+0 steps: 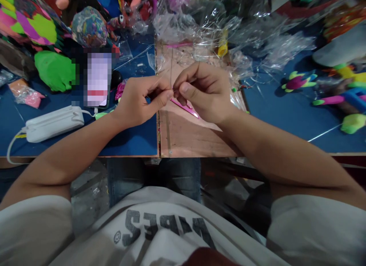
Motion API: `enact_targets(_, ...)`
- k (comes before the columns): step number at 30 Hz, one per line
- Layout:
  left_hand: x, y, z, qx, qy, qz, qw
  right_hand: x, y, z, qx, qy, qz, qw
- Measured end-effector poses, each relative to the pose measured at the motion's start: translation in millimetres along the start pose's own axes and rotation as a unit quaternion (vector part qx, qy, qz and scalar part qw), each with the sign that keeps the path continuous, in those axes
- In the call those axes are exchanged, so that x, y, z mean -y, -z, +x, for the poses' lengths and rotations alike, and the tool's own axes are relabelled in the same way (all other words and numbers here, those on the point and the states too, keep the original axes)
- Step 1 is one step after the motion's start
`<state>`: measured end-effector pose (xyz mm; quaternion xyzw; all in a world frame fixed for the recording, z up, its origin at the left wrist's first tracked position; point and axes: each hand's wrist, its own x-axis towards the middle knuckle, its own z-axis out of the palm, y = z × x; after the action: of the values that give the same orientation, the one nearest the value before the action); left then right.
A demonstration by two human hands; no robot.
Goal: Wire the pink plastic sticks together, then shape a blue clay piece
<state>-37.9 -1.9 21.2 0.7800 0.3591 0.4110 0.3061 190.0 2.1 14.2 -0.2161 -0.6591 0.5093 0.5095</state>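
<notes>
My left hand (147, 98) and my right hand (204, 92) meet above the wooden board, thumb and fingertips pinched close together. A thin, dark, wire-like strand (171, 66) stands up from where the fingertips come together, and my left hand is closed on it. The right fingers are also closed; what lies between them is too small or hidden to tell. Beneath my right hand a flat pink strip (188, 109) lies on the board, partly covered by the fingers.
Left on the blue surface are a phone (98, 79), a white power bank-like block (54, 123) with a cable, and a green lump (54, 71). Crumpled clear plastic (197, 22) spreads across the back. Right lie colourful clay-like figures (299, 82). The wooden board (194, 140) reaches the front edge.
</notes>
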Motion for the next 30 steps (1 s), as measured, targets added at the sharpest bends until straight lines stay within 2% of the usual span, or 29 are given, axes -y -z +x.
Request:
enact_targets(2,3,2.9,0,-0.008,-0.044,0.081,0.996,-4,-5,0,-0.021,-0.050,0.062,0.997)
enact_targets(4,8,6.0,1,0.009,-0.117,0.168,0.979,-6,-10,-1,-0.026,-0.104,0.083,0.991)
enact_targets(8,16,12.3,5,0.036,-0.276,0.312,0.909,-1,-15,-3,-0.056,-0.180,0.084,0.978)
enact_targets(10,18,14.5,7,0.047,-0.306,0.338,0.889,2,-14,-3,-0.069,-0.203,0.082,0.973)
enact_targets(15,18,15.4,11,0.094,-0.237,0.328,0.910,2,-8,-2,-0.072,-0.236,0.079,0.966)
enact_targets(22,23,15.2,16,0.081,-0.150,0.206,0.963,7,-8,0,-0.064,-0.247,0.082,0.963)
enact_targets(27,22,16.5,14,0.110,-0.160,0.228,0.954,6,-10,-1,-0.061,-0.217,0.068,0.972)
enact_targets(30,17,17.6,11,0.095,-0.157,0.225,0.957,4,-12,-2,-0.070,-0.207,0.056,0.974)
